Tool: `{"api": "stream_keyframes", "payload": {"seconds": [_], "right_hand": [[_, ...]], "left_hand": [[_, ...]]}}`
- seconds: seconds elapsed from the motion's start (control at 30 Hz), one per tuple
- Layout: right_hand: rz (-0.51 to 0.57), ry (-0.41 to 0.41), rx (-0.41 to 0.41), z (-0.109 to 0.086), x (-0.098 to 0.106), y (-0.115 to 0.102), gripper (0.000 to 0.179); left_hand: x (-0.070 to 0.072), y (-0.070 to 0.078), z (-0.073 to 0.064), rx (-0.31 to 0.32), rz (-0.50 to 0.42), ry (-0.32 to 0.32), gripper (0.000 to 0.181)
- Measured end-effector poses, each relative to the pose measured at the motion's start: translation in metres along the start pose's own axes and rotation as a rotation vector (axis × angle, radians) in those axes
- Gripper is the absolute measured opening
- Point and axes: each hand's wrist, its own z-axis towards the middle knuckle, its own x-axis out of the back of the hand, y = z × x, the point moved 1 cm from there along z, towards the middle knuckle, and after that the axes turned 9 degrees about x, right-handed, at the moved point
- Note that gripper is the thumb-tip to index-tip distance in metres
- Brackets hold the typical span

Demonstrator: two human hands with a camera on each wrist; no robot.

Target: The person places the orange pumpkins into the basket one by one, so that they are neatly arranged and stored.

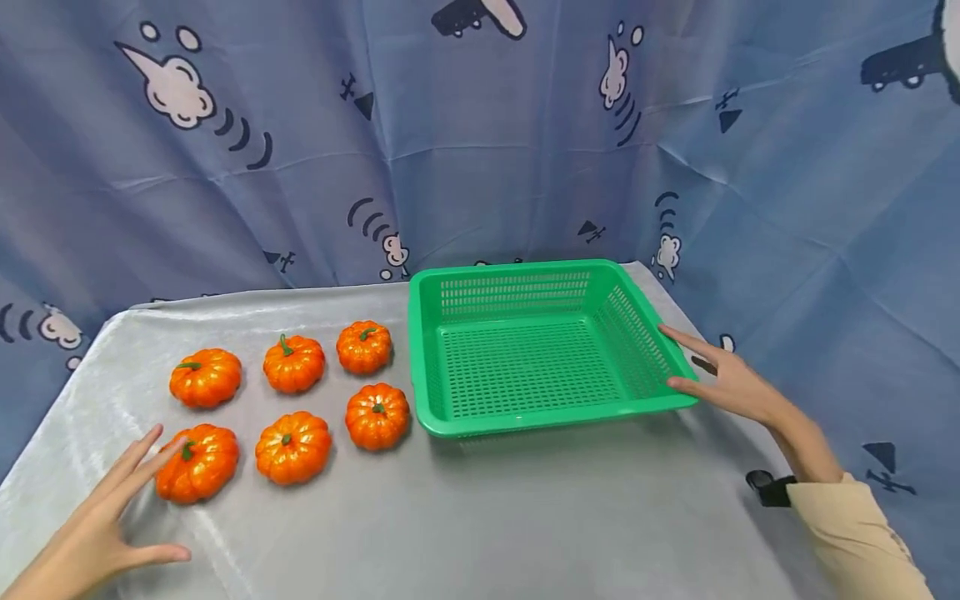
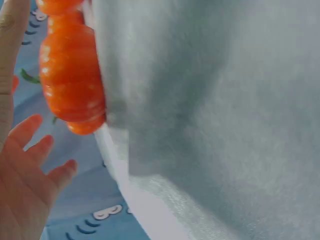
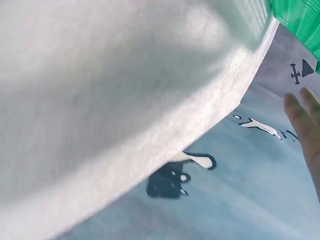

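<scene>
My left hand (image 1: 93, 529) reaches in at the front left, fingers spread and thumb apart. Its fingertips overlap the nearest left pumpkin (image 1: 198, 463) in the head view; whether they touch it I cannot tell. The left wrist view shows an orange pumpkin (image 2: 72, 72) with a green stem, beyond the spread fingers (image 2: 37, 150). On the right, my right hand (image 1: 738, 387) is at the right rim of a green plastic basket (image 1: 555, 415), its extended fingers and thumb at the edge. Only part of those fingers (image 3: 302, 117) appears in the right wrist view, below the basket's corner.
Other small pumpkins, among them a front middle one (image 1: 293, 447) and a back one (image 1: 363, 347), sit in two rows left of the basket. A pale cloth (image 1: 510, 517) covers the table. A blue patterned curtain (image 1: 480, 200) hangs behind and to the right.
</scene>
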Motion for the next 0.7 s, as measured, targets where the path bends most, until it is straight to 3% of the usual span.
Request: {"api": "stream_keyframes", "payload": {"seconds": [0.17,0.33,0.47,0.57,0.7], "right_hand": [[0.175,0.016,0.011,-0.001,-0.005,0.007,0.072],[0.27,0.06,0.027,0.001,-0.013,0.013,0.066],[0.297,0.073,0.061,0.014,-0.016,0.017,0.064],[0.284,0.08,0.039,0.011,-0.018,0.017,0.064],[0.286,0.085,0.015,-0.003,-0.019,0.018,0.063]], "left_hand": [[-0.004,-0.016,0.004,-0.018,-0.028,0.004,0.121],[-0.007,-0.023,0.006,0.014,-0.048,-0.011,0.114],[-0.005,-0.027,0.003,0.144,-0.094,0.002,0.11],[-0.01,-0.029,0.005,0.303,-0.164,-0.03,0.101],[-0.021,-0.029,0.013,0.37,-0.331,-0.11,0.087]]}}
